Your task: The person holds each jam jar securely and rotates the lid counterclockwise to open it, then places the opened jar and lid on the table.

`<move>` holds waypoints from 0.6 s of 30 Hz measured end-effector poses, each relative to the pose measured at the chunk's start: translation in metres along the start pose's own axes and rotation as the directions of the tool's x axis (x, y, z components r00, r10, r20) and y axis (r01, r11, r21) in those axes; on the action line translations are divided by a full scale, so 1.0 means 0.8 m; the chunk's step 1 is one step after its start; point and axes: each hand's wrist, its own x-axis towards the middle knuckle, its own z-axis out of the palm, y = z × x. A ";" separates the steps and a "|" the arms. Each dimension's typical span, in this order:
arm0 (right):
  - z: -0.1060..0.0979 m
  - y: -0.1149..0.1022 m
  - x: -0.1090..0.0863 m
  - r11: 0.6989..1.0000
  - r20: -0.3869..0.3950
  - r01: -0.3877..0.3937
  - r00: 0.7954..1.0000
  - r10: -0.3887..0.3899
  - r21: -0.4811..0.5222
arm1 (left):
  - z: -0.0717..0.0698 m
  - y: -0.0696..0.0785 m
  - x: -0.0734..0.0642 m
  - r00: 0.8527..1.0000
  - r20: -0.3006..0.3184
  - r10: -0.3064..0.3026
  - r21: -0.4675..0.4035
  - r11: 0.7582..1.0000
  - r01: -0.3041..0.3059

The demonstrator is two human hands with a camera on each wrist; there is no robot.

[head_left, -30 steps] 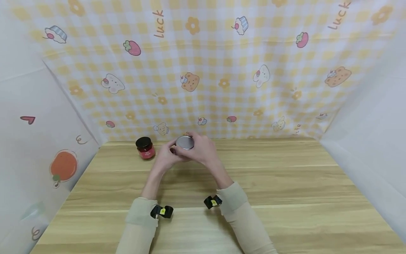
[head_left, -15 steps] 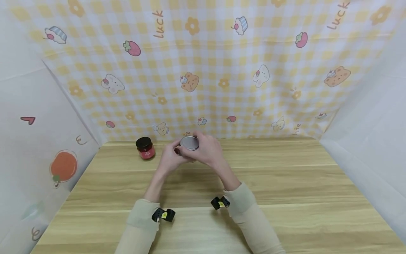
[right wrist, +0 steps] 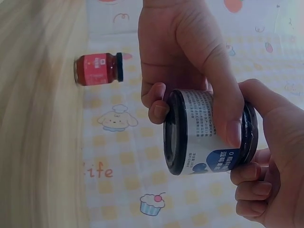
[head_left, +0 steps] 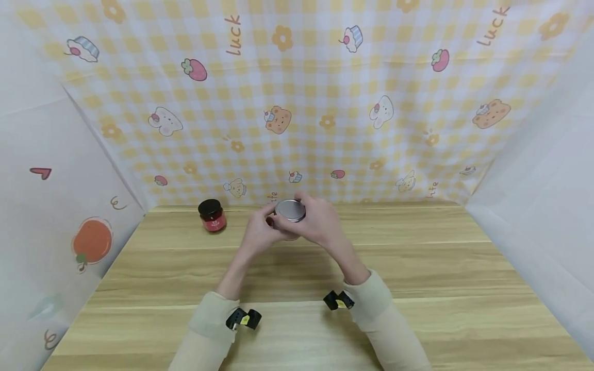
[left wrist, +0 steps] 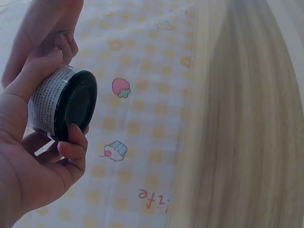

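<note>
Both hands hold a jam jar (right wrist: 192,135) raised above the table, its lid (head_left: 290,210) upward and looking silvery grey in the head view. Its label is white with small print and a blue patch. My left hand (head_left: 261,231) grips the jar's body, thumb over the label and fingers curled by the dark base (left wrist: 78,107). My right hand (head_left: 321,221) pinches the lid end between thumb and fingers, as the right wrist view shows. To the left, a second jar (head_left: 212,219) with a red label and black lid stands upright on the table.
The wooden table (head_left: 417,268) meets a yellow checked cloth (head_left: 325,87) at its back edge, just behind the hands. White sheets (head_left: 42,206) hang along the sides. A small black camera (head_left: 244,318) sits on each wrist.
Both hands have shifted right and slightly nearer, carrying the jar with them. The grips look about the same, and the red-labelled jar has stayed in place.
</note>
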 end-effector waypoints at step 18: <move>-0.032 0.009 -0.034 0.994 -0.050 0.099 0.994 -0.101 -0.052 | 0.036 0.015 -0.018 0.999 0.029 0.032 -0.083 0.996 -0.029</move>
